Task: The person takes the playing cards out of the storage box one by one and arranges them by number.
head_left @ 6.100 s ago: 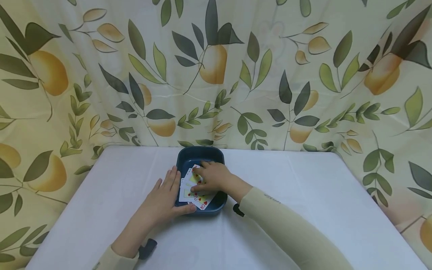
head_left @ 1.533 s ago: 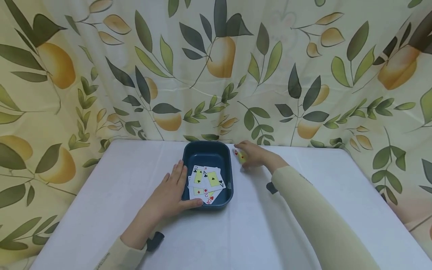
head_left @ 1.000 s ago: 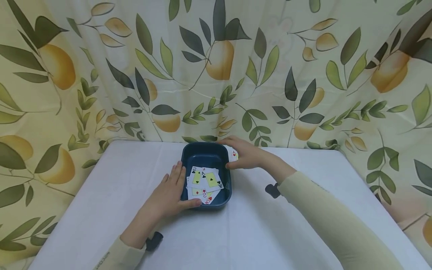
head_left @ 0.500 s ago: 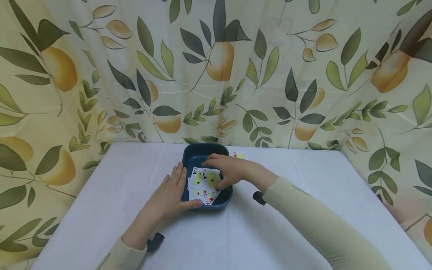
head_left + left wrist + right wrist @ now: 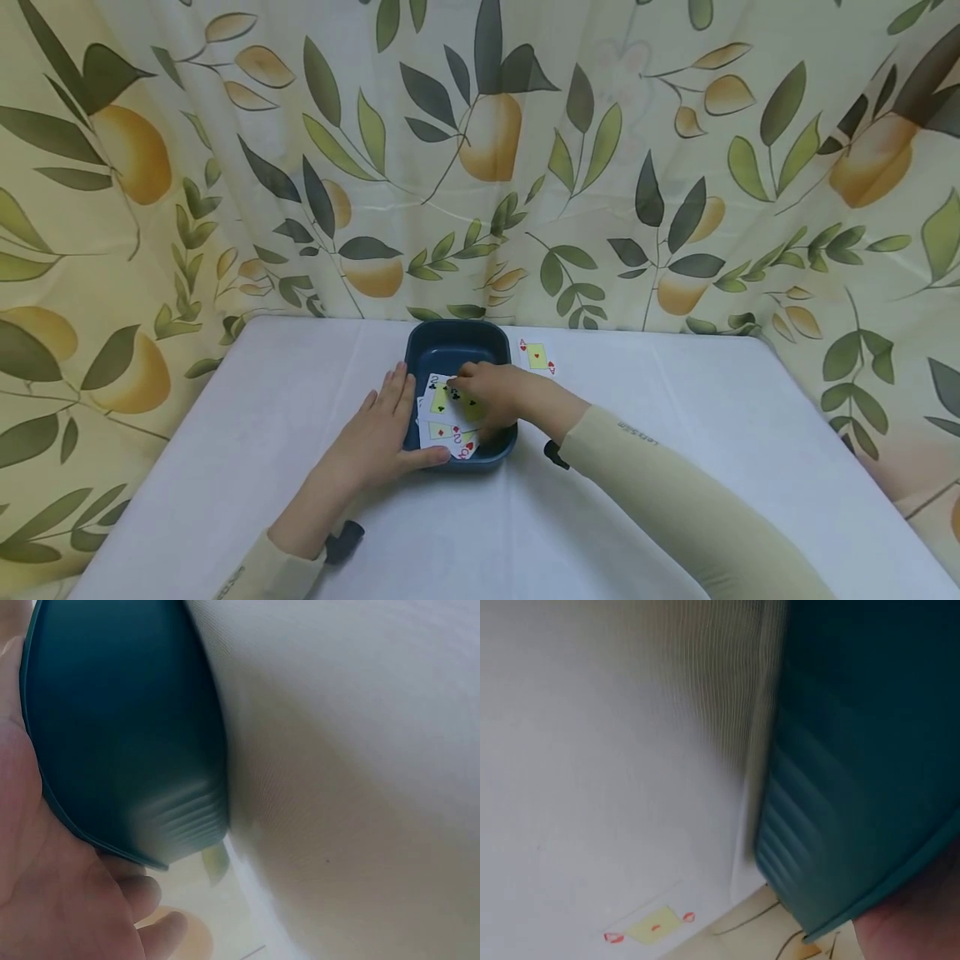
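Nearest the viewer, two cream-coloured sleeves reach forward over the white cloth-covered table [image 5: 675, 400]. The left hand [image 5: 375, 437] lies flat against the near-left side of the dark blue rounded plastic tray [image 5: 450, 342], fingers straight along its wall and the thumb tucked at its front edge; the left wrist view shows the palm pressed to the tray's outer side (the fingers there are only partly in frame). The tray stands at the middle of the table.

Inside it lies a loose fan of playing cards [image 5: 438, 417], face up, with clubs, a diamond and a red card at the front showing. The right hand [image 5: 491, 400] reaches in from the right and rests on top of these cards, its fingers bent down onto them; whether it actually pinches one I cannot tell.

Just beyond the tray's far-right corner, a single playing card with red corner marks and a yellow centre [image 5: 537, 357] lies flat on the cloth, apart from the tray. Behind the table hangs a leaf-and-fruit patterned curtain [image 5: 225, 167].
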The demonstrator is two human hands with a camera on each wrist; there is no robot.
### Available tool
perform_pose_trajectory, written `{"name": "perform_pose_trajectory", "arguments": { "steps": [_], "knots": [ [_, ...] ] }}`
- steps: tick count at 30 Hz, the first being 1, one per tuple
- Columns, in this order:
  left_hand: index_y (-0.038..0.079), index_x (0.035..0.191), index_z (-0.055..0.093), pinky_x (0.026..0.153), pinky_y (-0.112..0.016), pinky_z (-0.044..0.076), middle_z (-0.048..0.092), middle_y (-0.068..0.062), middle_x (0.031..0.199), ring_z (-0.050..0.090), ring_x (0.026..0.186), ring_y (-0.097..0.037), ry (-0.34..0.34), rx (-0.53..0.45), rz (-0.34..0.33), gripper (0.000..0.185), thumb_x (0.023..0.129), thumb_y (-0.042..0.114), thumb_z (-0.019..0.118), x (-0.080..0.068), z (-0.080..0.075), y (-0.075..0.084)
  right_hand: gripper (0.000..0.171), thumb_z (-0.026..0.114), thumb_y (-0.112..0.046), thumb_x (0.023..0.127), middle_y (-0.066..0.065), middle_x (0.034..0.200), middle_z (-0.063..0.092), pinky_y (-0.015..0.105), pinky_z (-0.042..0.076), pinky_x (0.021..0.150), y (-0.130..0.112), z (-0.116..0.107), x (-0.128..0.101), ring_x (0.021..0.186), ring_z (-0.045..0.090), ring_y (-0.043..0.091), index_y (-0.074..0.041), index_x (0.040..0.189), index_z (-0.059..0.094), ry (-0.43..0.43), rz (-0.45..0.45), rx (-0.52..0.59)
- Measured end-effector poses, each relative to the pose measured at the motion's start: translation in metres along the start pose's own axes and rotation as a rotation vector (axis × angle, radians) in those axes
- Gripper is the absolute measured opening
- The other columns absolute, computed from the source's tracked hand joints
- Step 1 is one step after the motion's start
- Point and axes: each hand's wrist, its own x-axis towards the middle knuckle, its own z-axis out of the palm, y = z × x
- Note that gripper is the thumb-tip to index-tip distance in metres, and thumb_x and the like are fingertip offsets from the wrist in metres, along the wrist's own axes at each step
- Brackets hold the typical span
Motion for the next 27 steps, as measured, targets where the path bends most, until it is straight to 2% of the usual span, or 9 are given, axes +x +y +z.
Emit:
{"name": "perform_pose_trajectory", "arguments": {
  "steps": [11, 20, 27],
  "knots": [
    [0.002, 0.158, 0.019, 0.120, -0.055, 0.021, 0.002, -0.015, 0.168, 0.008, 0.154, -0.032, 0.003, -0.004, -0.001, 0.121, 0.076, 0.081, 0.061, -0.0001, -0.0003, 0.0001, 0.090, 0.088, -0.046, 0.072, 0.004, 0.139, 0.054, 0.046, 0.050, 0.102, -0.0045, 0.0044, 0.0049, 0.117, 0.054, 0.022, -0.024, 0.149, 0.048, 0.032, 0.005, -0.032],
    [-0.001, 0.157, 0.020, 0.120, -0.056, 0.022, 0.004, -0.017, 0.167, 0.008, 0.154, -0.034, 0.006, 0.006, 0.019, 0.120, 0.078, 0.079, 0.061, -0.0005, -0.0005, -0.0007, 0.091, 0.088, -0.054, 0.068, 0.004, 0.129, 0.055, 0.038, 0.051, 0.100, -0.0071, 0.0025, 0.0058, 0.110, 0.051, 0.019, -0.021, 0.146, 0.052, 0.047, -0.013, -0.085],
    [-0.001, 0.158, 0.019, 0.120, -0.055, 0.021, 0.003, -0.017, 0.167, 0.008, 0.154, -0.033, 0.009, 0.007, 0.025, 0.121, 0.078, 0.081, 0.059, 0.0008, 0.0017, -0.0023, 0.092, 0.089, -0.052, 0.069, 0.004, 0.125, 0.053, 0.033, 0.053, 0.096, -0.0041, 0.0012, 0.0047, 0.105, 0.050, 0.016, -0.019, 0.146, 0.051, 0.051, -0.024, -0.028]
  ]
}}
